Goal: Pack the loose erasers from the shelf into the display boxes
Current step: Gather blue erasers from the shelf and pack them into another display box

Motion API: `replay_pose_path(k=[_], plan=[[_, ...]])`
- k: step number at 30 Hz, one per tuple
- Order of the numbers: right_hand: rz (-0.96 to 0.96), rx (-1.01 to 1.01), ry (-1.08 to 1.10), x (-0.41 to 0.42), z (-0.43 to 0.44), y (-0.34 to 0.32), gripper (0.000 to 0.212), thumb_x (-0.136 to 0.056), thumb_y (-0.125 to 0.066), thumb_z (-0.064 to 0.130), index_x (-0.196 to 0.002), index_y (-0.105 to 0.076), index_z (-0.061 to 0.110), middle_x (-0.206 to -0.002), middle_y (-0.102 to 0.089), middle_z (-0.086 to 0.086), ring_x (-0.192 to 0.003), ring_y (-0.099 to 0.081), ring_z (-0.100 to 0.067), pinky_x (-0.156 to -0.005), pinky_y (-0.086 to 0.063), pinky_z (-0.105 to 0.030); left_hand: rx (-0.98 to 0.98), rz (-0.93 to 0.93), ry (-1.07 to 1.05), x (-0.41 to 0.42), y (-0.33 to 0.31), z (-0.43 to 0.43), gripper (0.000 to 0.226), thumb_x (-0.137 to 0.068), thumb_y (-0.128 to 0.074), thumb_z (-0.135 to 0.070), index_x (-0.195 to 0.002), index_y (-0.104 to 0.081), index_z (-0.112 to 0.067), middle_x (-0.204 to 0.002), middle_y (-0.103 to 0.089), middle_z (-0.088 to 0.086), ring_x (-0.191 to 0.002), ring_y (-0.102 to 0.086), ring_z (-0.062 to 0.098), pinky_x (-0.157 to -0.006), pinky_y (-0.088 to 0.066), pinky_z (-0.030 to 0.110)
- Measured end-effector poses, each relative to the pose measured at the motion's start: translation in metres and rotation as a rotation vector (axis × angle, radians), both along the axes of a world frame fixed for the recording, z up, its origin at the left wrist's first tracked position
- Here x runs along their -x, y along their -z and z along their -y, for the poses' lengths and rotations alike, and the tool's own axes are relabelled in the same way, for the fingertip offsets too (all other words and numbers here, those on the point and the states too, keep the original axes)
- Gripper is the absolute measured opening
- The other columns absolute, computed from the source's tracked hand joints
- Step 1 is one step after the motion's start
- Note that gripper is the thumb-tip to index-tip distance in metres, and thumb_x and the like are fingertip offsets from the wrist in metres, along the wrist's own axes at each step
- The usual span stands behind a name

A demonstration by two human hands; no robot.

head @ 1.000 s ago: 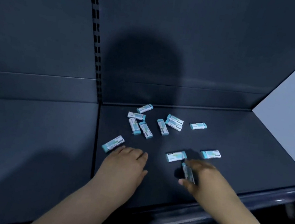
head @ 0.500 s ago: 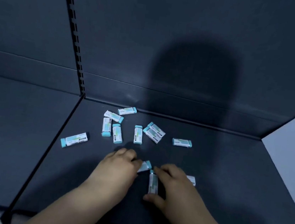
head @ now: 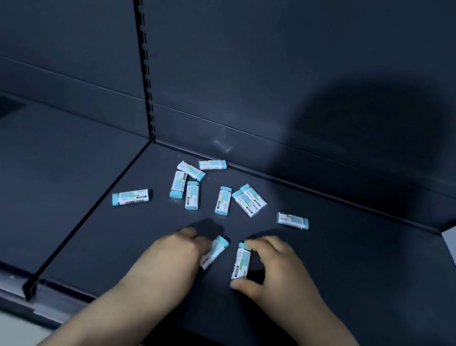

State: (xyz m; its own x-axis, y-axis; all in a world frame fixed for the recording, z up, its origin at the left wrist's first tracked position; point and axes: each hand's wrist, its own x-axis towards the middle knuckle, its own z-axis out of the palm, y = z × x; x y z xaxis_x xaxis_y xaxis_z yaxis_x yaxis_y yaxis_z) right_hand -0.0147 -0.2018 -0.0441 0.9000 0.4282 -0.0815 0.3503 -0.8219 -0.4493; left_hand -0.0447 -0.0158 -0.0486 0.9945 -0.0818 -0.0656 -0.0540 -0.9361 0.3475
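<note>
Near the shelf's [head: 324,271] front edge, left hand [head: 173,255] and right hand [head: 275,267] each pinch one eraser, apparently gathering strays for boxing.

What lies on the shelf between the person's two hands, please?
In the head view, two erasers: one at the left hand, one pinched by the right hand, bare shelf between them.
</note>
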Motion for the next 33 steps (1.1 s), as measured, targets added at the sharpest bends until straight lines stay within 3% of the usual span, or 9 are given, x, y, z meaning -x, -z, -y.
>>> replay_pose_path(k=[4,8,12,15,20,25,28,33], plan=[[-0.042,-0.041,0.033,0.0,-0.001,-0.002,0.062,-0.069,-0.072,0.047,-0.124,-0.044,0.036,-0.122,-0.042,0.021,-0.111,-0.04,-0.003,-0.1,-0.035,-0.025,-0.026,0.017,0.029,0.0,-0.002,-0.005,0.028,-0.089,-0.044,-0.014,-0.111,-0.058,-0.025,-0.109,-0.052,-0.003,-0.095,-0.059,0.022,-0.08,-0.049,0.033],[-0.067,-0.099,0.094,0.003,-0.002,-0.003,0.052,-0.066,-0.073,0.046,-0.111,-0.046,0.042,-0.113,-0.042,0.027,-0.106,-0.041,0.0,-0.095,-0.039,-0.028,-0.002,0.033,0.098,-0.003,-0.008,-0.011,0.029,-0.095,-0.043,-0.035,-0.12,-0.054,-0.028,-0.117,-0.054,-0.005,-0.105,-0.056,0.021,-0.088,-0.046,0.033],[-0.064,-0.072,0.082,0.005,-0.003,-0.003,0.077,-0.07,-0.071,0.048,-0.135,-0.031,0.041,-0.123,-0.037,0.022,-0.116,-0.035,-0.002,-0.103,-0.032,-0.023,-0.062,-0.023,0.208,-0.006,-0.012,-0.016,0.05,-0.089,-0.051,-0.049,-0.136,-0.039,-0.037,-0.128,-0.047,-0.01,-0.12,-0.046,0.015,-0.098,-0.036,0.026],[-0.048,-0.042,0.076,0.006,-0.004,-0.003,0.08,-0.074,-0.068,0.049,-0.141,-0.026,0.037,-0.132,-0.033,0.019,-0.123,-0.029,-0.002,-0.105,-0.026,-0.019,-0.105,-0.029,0.241,-0.006,-0.012,-0.016,0.058,-0.089,-0.053,-0.046,-0.141,-0.031,-0.037,-0.132,-0.042,-0.011,-0.124,-0.042,0.014,-0.101,-0.032,0.025],[0.007,-0.004,0.074,0.008,-0.009,-0.002,0.068,-0.074,-0.067,0.051,-0.134,-0.038,0.036,-0.128,-0.037,0.018,-0.12,-0.032,-0.004,-0.105,-0.027,-0.021,-0.069,-0.002,0.242,-0.011,-0.013,-0.018,0.046,-0.092,-0.048,-0.042,-0.136,-0.04,-0.035,-0.129,-0.045,-0.008,-0.119,-0.045,0.017,-0.098,-0.036,0.026],[0.043,-0.039,0.084,0.01,-0.013,-0.003,0.056,-0.072,-0.067,0.044,-0.121,-0.042,0.036,-0.121,-0.039,0.02,-0.115,-0.036,-0.003,-0.101,-0.03,-0.022,-0.099,-0.001,0.261,-0.013,-0.014,-0.014,0.043,-0.092,-0.048,-0.042,-0.132,-0.044,-0.03,-0.127,-0.047,-0.007,-0.118,-0.046,0.017,-0.097,-0.036,0.026],[0.061,0.008,0.076,0.009,-0.015,-0.002,0.057,-0.072,-0.063,0.047,-0.123,-0.041,0.035,-0.123,-0.041,0.017,-0.115,-0.037,-0.005,-0.101,-0.03,-0.024,-0.101,0.008,0.277,-0.015,-0.013,-0.014,0.042,-0.091,-0.049,-0.043,-0.131,-0.045,-0.03,-0.126,-0.047,-0.007,-0.117,-0.046,0.017,-0.096,-0.036,0.026],[0.068,0.135,0.056,0.001,-0.015,-0.005,0.065,-0.076,-0.058,0.053,-0.135,-0.037,0.035,-0.128,-0.039,0.015,-0.119,-0.034,-0.009,-0.103,-0.027,-0.025,-0.098,-0.026,0.327,-0.025,-0.013,-0.016,0.068,-0.086,-0.058,-0.045,-0.144,-0.023,-0.035,-0.137,-0.035,-0.009,-0.127,-0.036,0.015,-0.103,-0.032,0.027]])
